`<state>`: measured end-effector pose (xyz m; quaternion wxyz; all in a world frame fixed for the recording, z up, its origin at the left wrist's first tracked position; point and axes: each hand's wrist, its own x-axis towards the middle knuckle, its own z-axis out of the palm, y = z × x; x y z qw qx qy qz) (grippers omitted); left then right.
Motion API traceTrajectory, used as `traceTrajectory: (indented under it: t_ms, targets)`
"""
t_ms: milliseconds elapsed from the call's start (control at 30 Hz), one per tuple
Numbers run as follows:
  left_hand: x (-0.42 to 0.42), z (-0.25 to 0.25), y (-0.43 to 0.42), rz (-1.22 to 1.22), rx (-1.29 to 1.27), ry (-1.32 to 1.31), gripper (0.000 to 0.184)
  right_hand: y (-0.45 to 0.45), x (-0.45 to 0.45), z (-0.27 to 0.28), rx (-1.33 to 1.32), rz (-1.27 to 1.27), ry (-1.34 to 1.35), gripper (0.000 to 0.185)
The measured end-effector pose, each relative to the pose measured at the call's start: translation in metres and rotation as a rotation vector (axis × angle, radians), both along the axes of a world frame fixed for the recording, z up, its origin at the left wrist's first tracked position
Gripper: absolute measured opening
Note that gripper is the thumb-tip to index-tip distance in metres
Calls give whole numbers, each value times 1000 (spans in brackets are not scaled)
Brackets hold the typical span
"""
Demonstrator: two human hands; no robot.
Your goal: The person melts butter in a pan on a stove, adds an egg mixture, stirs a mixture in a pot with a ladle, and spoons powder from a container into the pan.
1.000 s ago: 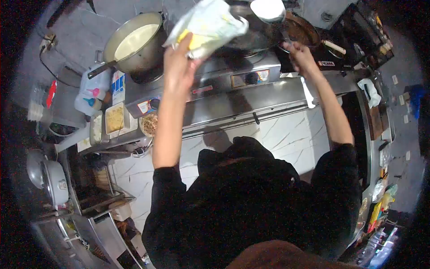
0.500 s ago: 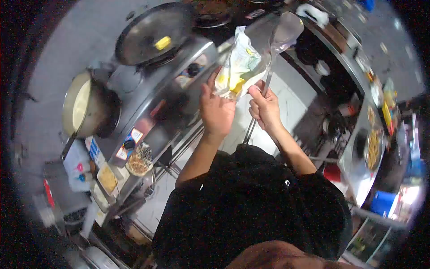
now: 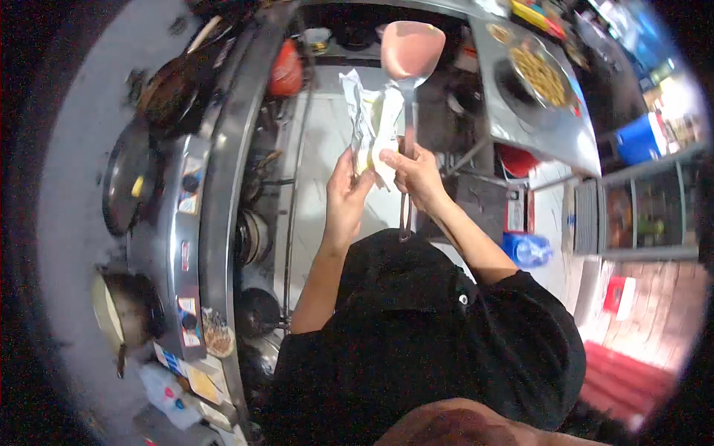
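Observation:
My left hand (image 3: 348, 195) grips the lower left edge of a crumpled white wrapper (image 3: 362, 119) with yellow inside its folds. My right hand (image 3: 418, 175) pinches the wrapper's right side and also holds the handle of a long metal spatula (image 3: 413, 49). The broad blade of the spatula points up and away, above the wrapper. At the left, a yellow piece (image 3: 137, 186) lies in a dark wok (image 3: 119, 178) on the stove.
A pot (image 3: 134, 312) of pale liquid stands at the lower left, near trays of food (image 3: 204, 384). Steel counter edge (image 3: 223, 201) runs along the left. A bowl of yellowish food (image 3: 541, 76) sits on the right-hand steel table. A blue bin (image 3: 641, 141) is farther right.
The view has turned right, away from the stove. Both hands have come together at the wrapper, which has left the stove area with the spatula. The yellow piece has come into view in the wok.

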<state>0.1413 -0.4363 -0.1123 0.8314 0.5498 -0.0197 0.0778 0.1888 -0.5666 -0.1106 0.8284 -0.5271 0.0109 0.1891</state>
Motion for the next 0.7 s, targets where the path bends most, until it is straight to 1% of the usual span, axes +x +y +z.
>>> traceTrajectory:
  t_ms: [67,100,167,200,267,300,333,400,433,533,567,667,700]
  targets:
    - [-10,-5,-33,-104,-28,102,43,-36,-19,-3,-78,-98,-45,33]
    - [-15,-4,-49,-153,-21,143,43,-57,-31,2,-130,-103,-15,35]
    - [-32,7,-83,-216,43,160,43,-93,-52,-13,-50,-206,-16,38]
    - [-39,6,-97,-300,13,154,43,-108,-63,-22,-12,-261,-19,39]
    - [-53,-1,-116,-453,-35,152,43,-136,-95,-21,-23,-384,27,38]
    - [-66,10,-124,-562,-153,247,41,-147,-114,-22,-25,-445,54,38]
    - [-75,2,-135,-622,-84,283,41,-154,-136,-12,-86,-531,62,35]
    - [-97,-19,-174,-769,37,330,41,-179,-193,-12,-10,-692,13,34]
    - [-110,-12,-186,-811,108,320,38,-197,-216,-12,-100,-649,64,33]
    - [-142,-17,-225,-968,92,356,37,-231,-270,-7,-101,-740,92,31]
    - [-153,-18,-237,-1015,59,368,36,-244,-284,-18,-83,-789,38,27]
    - [-189,-10,-285,-1172,106,349,35,-293,-346,-10,110,-863,141,26]
    - [-199,2,-298,-1238,199,342,35,-309,-363,-7,124,-881,116,25]
